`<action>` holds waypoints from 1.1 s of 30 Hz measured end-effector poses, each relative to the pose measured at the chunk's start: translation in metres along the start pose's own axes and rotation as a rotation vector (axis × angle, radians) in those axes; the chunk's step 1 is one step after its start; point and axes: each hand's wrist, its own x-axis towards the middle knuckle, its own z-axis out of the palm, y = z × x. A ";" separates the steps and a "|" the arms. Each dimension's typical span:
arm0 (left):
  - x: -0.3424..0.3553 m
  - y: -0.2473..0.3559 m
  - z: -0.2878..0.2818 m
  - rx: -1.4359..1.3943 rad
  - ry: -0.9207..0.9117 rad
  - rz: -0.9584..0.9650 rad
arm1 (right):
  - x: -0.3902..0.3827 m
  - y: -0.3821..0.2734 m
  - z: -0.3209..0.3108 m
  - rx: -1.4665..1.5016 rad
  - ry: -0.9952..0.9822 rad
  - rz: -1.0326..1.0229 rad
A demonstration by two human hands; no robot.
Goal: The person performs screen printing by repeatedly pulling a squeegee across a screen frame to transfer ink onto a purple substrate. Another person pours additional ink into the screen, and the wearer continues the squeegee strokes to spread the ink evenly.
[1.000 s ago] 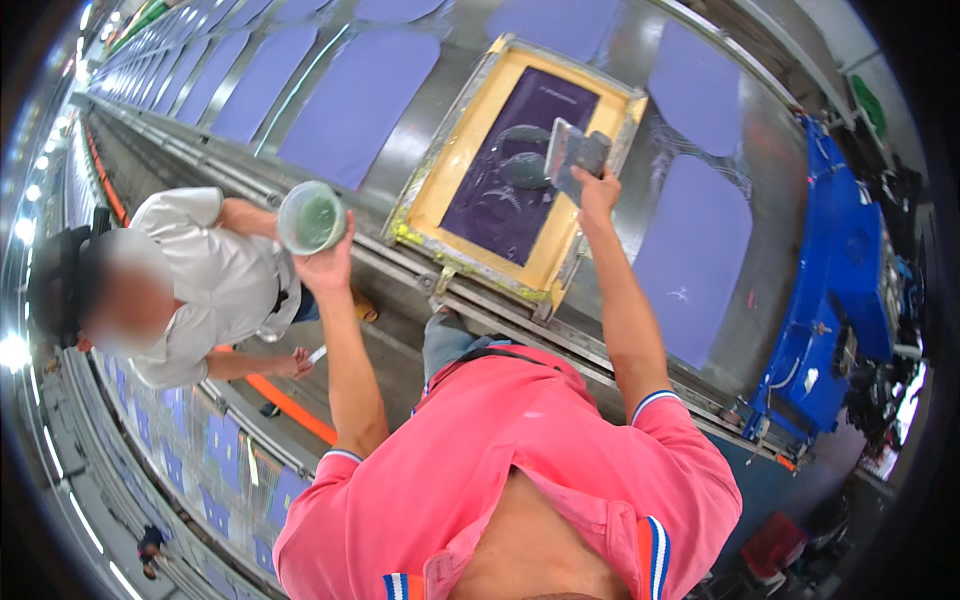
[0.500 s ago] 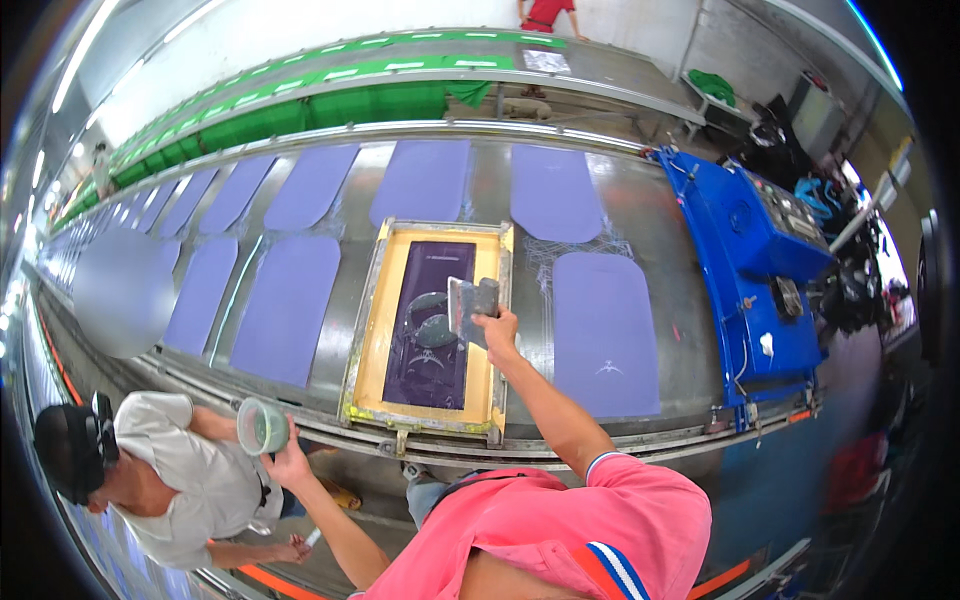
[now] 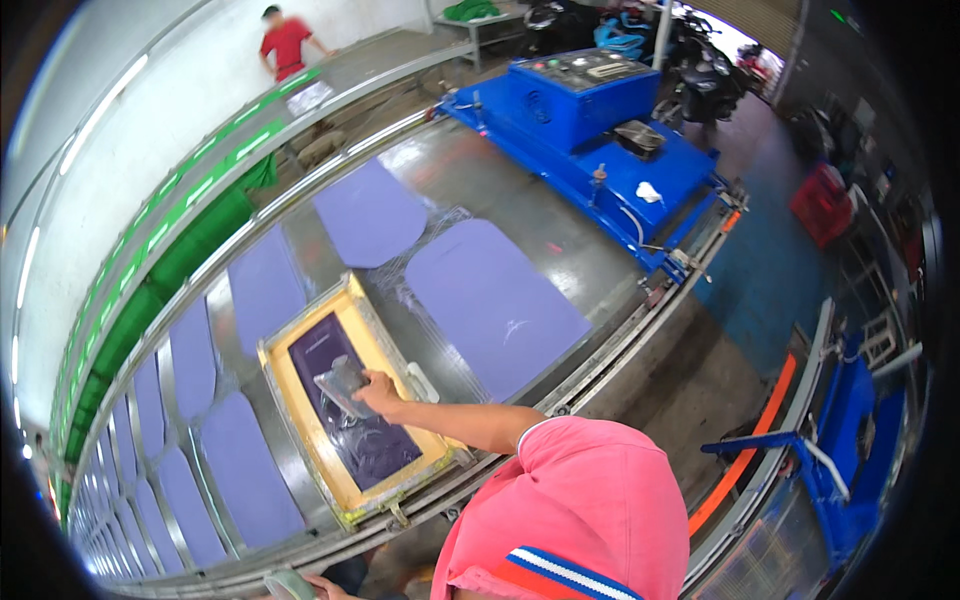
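Observation:
My right hand (image 3: pixel 378 392) is wrapped round a grey squeegee (image 3: pixel 342 384). Its blade is over the dark purple mesh of a screen-printing frame (image 3: pixel 312 430), which has yellow inner borders and lies on the long table. Wet-looking ink smears mark the mesh below the blade. Cut off by the lower edge, my left hand (image 3: pixel 318 588) holds a plastic tub (image 3: pixel 284 584) with greenish content; its fingers show only in part. Right of the frame lies a lavender fabric piece (image 3: pixel 480 300) with a small white print near its lower end.
More lavender pieces (image 3: pixel 245 465) run in rows along the table to the left. A blue machine (image 3: pixel 590 150) with a control panel spans the table's right end. Beyond, a person in red (image 3: pixel 288 48) stands at another table with green cloth. A red crate (image 3: pixel 822 205) stands far right.
The view has swung to the right, and the co-worker in white has left it. My left hand with the tub now sits at the lower edge. My right hand still grips the squeegee over the mesh.

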 end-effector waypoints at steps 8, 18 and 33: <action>-0.058 -0.053 0.031 -0.119 0.311 -0.229 | 0.012 -0.010 -0.030 0.430 -0.273 0.200; -0.247 -0.248 0.171 0.759 -0.178 -0.797 | -0.032 0.021 0.010 0.690 -0.353 0.482; -0.130 -0.310 0.226 0.250 -0.052 -0.969 | -0.042 -0.004 -0.045 0.151 -0.481 0.254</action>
